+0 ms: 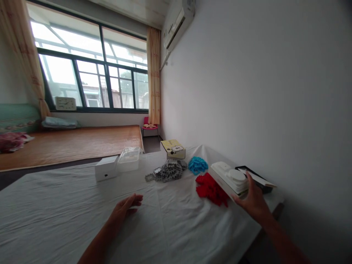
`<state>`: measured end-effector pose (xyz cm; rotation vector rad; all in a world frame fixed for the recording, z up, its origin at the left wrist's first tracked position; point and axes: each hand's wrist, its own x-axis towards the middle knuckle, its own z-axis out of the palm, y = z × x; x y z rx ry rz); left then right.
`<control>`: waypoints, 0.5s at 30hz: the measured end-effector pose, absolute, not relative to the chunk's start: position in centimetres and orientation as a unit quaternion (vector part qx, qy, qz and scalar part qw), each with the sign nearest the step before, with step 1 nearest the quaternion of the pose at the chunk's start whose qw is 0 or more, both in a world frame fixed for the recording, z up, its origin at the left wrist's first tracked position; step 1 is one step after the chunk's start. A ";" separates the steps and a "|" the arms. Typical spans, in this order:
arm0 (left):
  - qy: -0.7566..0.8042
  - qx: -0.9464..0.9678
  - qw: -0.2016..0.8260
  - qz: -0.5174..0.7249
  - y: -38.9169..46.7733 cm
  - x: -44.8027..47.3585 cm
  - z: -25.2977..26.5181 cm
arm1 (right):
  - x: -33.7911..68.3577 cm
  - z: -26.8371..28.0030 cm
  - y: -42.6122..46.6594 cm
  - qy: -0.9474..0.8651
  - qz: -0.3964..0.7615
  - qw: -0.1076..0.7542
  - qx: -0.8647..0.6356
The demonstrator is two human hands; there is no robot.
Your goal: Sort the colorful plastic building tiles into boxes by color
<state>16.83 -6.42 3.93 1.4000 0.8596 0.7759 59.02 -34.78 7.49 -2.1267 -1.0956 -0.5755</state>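
My right hand [254,201] grips the near end of a long white box [222,177] at the table's right side, thumb on the front side and a finger over the far edge. A round white piece and stacked white shapes show in the box. Left of it lies a pile of red pieces [210,190]; beyond that sits a pile of blue pieces [198,165]. My left hand [127,206] is over the white cloth at the centre left, fingers stretched out, holding nothing. A heap of grey toothed pieces [170,171] lies farther back.
A black tray [265,189] with a white flat piece lies behind the white box, near the wall. Farther back stand a yellow cartoon box [173,148], a clear plastic container [129,158] and a white carton [106,168]. White cloth covers the table [68,205]; its right edge drops off near my right forearm.
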 end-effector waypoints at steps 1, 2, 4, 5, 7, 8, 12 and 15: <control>0.375 0.609 0.613 0.334 -6.4 16.8 3.8 | 61.2 6.9 -35.3 -0.398 -0.237 0.320 -0.826; 0.377 0.611 0.612 0.333 -6.3 16.9 3.8 | 63.0 6.1 -35.8 -0.377 -0.247 0.309 -0.838; 0.379 0.613 0.609 0.332 -6.2 16.9 3.6 | 66.0 4.4 -36.3 -0.342 -0.249 0.289 -0.859; 0.380 0.613 0.608 0.331 -6.2 16.8 3.5 | 67.1 3.6 -36.4 -0.331 -0.246 0.281 -0.867; 0.382 0.616 0.604 0.331 -6.2 16.8 3.4 | 68.6 2.1 -36.3 -0.321 -0.242 0.271 -0.874; 0.384 0.617 0.602 0.331 -6.1 16.8 3.4 | 69.1 1.5 -36.1 -0.321 -0.243 0.272 -0.874; 0.386 0.620 0.595 0.335 -6.1 16.7 3.2 | 69.7 0.3 -36.1 -0.353 -0.250 0.299 -0.850; 0.388 0.620 0.594 0.334 -6.0 16.7 3.2 | 70.5 -0.1 -37.5 -0.324 -0.276 0.363 -0.829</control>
